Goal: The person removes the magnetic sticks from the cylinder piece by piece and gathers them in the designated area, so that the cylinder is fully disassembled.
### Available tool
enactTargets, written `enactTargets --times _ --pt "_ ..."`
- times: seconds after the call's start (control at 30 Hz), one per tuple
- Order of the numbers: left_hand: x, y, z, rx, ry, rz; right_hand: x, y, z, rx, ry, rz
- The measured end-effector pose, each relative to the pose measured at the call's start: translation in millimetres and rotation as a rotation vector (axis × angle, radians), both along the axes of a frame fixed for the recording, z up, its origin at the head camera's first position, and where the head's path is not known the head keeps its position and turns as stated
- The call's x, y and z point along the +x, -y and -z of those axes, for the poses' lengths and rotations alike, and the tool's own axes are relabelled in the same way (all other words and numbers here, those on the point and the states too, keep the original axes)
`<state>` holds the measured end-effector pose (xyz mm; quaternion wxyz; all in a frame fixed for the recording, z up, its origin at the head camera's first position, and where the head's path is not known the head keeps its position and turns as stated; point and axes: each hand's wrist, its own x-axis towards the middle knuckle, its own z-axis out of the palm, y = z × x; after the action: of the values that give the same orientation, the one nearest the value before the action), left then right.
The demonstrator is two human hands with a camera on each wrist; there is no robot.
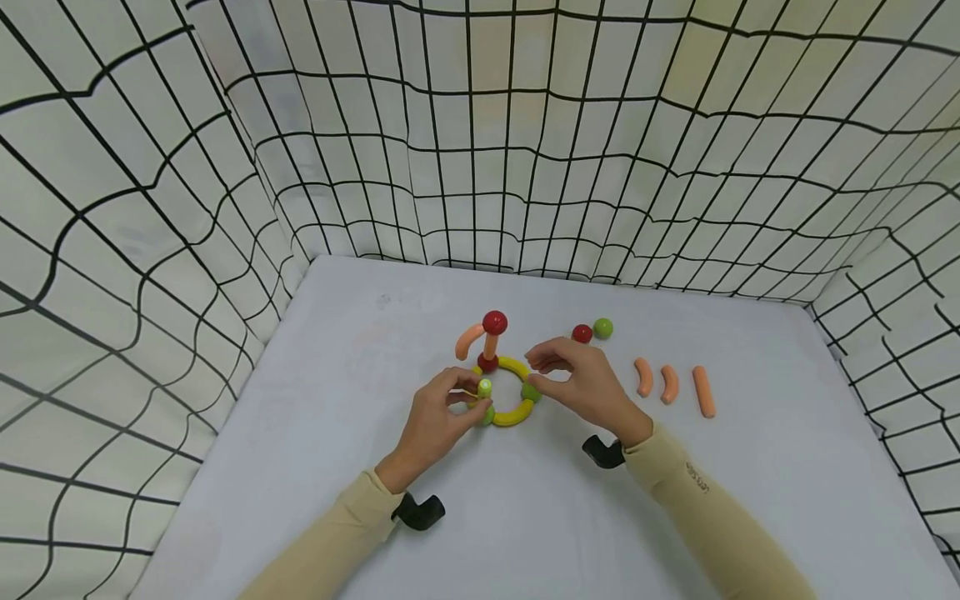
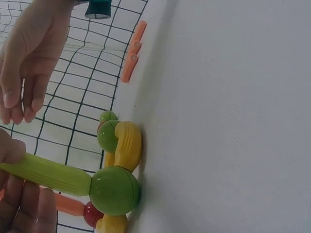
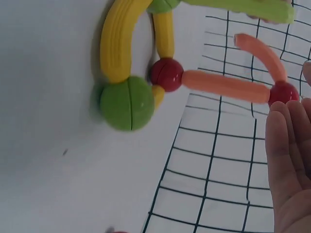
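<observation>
My left hand (image 1: 437,417) pinches an upright light green stick (image 2: 58,175) between thumb and fingers. The stick's lower end meets a green ball (image 2: 114,191) in a ring of curved yellow sticks (image 1: 513,416) and balls lying flat. At the ring's far side, a straight orange stick (image 3: 226,86) rises from a red ball (image 3: 166,74). Another red ball (image 1: 495,322) tops it, and a curved orange stick (image 1: 469,340) juts out from there. My right hand (image 1: 588,385) holds nothing; its fingers are extended above the ring's right-hand green ball (image 3: 127,103).
Right of the ring lie two short curved orange sticks (image 1: 669,384) and a straight orange piece (image 1: 703,392). Behind my right hand sit a loose red ball (image 1: 582,333) and a loose green ball (image 1: 603,328). Black netting (image 1: 510,150) over white walls surrounds the white table (image 1: 360,333).
</observation>
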<state>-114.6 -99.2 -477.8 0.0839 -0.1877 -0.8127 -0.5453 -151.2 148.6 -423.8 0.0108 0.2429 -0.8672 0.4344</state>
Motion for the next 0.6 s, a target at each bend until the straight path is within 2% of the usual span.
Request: enactTargets --times 0.3,0.6 --pt "-0.9 0 0.4 -0.002 -0.026 0.011 6.8 33 5.0 -0.021 -0.01 -0.103" --pt "-3.0 3 1.1 -0.045 -0.057 0.007 7.1 46 9.7 -0.033 -0.04 -0.117"
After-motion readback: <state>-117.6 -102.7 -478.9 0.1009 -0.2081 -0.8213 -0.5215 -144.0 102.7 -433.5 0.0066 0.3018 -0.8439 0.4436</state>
